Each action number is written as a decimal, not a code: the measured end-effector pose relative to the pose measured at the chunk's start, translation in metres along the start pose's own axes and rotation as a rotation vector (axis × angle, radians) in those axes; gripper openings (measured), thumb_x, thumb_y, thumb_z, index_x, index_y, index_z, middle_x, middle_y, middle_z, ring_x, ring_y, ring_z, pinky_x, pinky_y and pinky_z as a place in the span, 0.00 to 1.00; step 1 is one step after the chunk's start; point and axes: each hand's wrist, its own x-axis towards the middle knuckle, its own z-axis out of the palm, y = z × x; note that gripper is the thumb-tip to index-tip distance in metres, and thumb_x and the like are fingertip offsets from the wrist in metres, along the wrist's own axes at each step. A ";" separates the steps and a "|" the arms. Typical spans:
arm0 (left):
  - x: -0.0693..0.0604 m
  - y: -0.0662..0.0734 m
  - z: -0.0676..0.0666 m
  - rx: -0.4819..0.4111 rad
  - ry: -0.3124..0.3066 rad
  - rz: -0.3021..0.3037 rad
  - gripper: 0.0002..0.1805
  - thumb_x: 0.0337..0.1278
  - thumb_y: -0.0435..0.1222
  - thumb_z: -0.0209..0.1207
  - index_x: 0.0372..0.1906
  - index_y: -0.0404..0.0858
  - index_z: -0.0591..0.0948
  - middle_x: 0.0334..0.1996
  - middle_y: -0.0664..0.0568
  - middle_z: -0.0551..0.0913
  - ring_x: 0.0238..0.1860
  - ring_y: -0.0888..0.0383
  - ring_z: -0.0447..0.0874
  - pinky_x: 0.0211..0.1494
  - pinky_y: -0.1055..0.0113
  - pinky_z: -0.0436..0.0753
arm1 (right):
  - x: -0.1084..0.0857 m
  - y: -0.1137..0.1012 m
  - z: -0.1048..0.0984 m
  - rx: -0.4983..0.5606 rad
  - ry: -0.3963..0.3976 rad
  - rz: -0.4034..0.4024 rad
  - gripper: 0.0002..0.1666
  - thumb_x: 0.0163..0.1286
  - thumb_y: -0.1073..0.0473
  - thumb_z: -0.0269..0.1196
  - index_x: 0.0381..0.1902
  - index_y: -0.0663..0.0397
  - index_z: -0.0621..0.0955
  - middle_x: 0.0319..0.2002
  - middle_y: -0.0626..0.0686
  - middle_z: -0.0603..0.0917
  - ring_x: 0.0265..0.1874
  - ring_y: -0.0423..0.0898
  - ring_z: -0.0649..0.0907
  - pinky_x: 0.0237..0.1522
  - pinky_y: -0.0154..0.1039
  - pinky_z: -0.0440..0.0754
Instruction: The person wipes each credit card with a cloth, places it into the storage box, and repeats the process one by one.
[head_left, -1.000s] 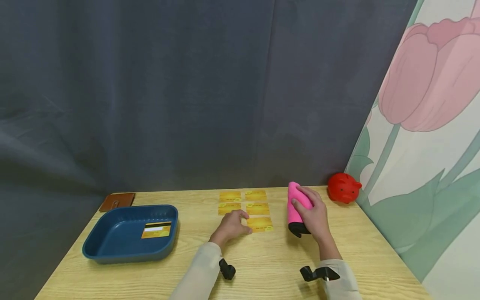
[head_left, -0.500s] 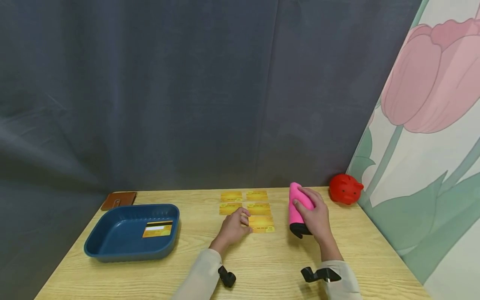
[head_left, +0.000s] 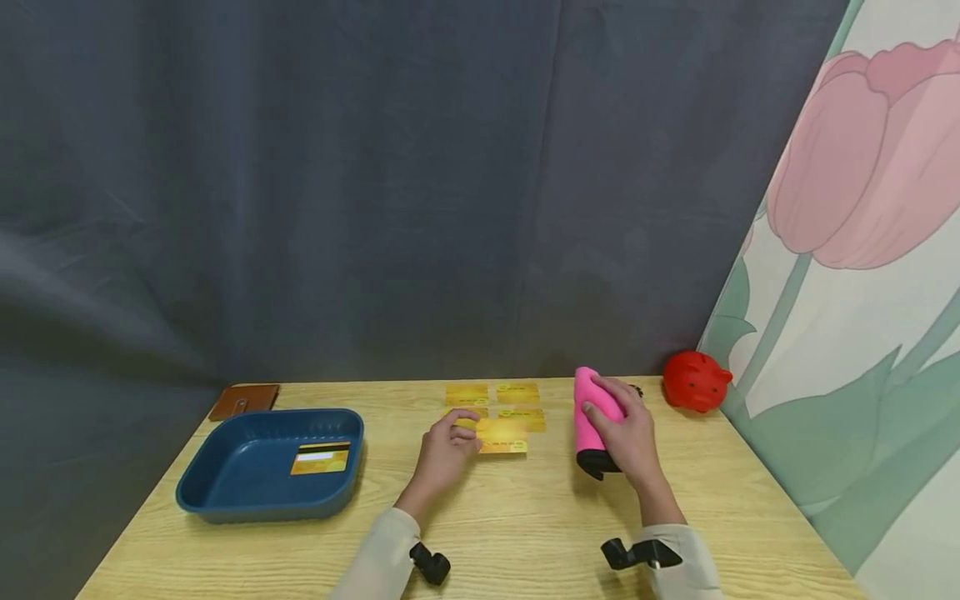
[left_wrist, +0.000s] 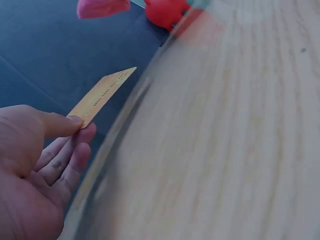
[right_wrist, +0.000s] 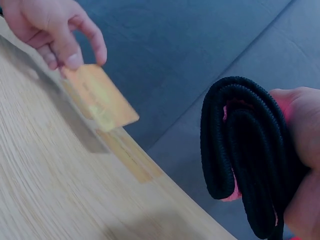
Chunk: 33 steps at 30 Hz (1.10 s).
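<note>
My left hand [head_left: 442, 457] pinches a yellow card [head_left: 504, 436] by its left edge, raised off the table. In the left wrist view the thumb and fingers of the left hand [left_wrist: 37, 155] hold the card [left_wrist: 102, 95] at one corner. Four flat yellow cards, several in two rows, lie behind it, one of them [head_left: 517, 392] at the back right. My right hand [head_left: 630, 433] grips a folded pink and black cloth-like bundle [head_left: 592, 412]; the right wrist view shows its rolled black end [right_wrist: 245, 150].
A blue tray [head_left: 232, 510] at the left holds a yellow card with a black stripe [head_left: 321, 458]. Behind it lies a brown leather item [head_left: 243, 401]. A red piggy bank [head_left: 695, 382] stands at the back right, near the flowered wall and the dark curtain [head_left: 375, 192].
My left hand has taken hold of the front right card and lifted it off the table, moving slightly left. The right hand still grips the pink bundle in nearly the same place.
</note>
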 end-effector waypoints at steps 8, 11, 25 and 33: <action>-0.010 0.017 -0.021 -0.074 0.045 -0.001 0.15 0.68 0.34 0.66 0.57 0.48 0.87 0.49 0.47 0.89 0.50 0.53 0.89 0.53 0.57 0.90 | -0.004 -0.011 0.009 0.011 -0.015 -0.055 0.30 0.72 0.52 0.68 0.71 0.42 0.78 0.73 0.55 0.72 0.68 0.57 0.72 0.62 0.52 0.78; -0.012 0.021 -0.026 -0.085 0.065 0.002 0.16 0.68 0.33 0.65 0.57 0.46 0.86 0.49 0.47 0.89 0.50 0.53 0.89 0.53 0.60 0.90 | -0.005 -0.016 0.013 0.007 -0.032 -0.067 0.30 0.73 0.52 0.68 0.71 0.42 0.77 0.73 0.54 0.72 0.66 0.57 0.73 0.60 0.49 0.79; -0.012 0.034 -0.035 -0.151 0.153 0.044 0.16 0.65 0.30 0.67 0.56 0.44 0.88 0.49 0.46 0.90 0.47 0.56 0.90 0.51 0.69 0.89 | -0.018 -0.038 0.035 0.013 -0.059 -0.197 0.30 0.67 0.58 0.72 0.67 0.45 0.81 0.70 0.54 0.75 0.64 0.57 0.78 0.57 0.50 0.82; -0.012 0.036 -0.032 -0.197 0.143 0.043 0.16 0.63 0.31 0.68 0.55 0.42 0.88 0.49 0.45 0.90 0.47 0.52 0.90 0.49 0.70 0.89 | -0.024 -0.042 0.050 0.027 -0.098 -0.255 0.30 0.65 0.60 0.74 0.65 0.43 0.83 0.68 0.53 0.77 0.63 0.55 0.80 0.55 0.39 0.83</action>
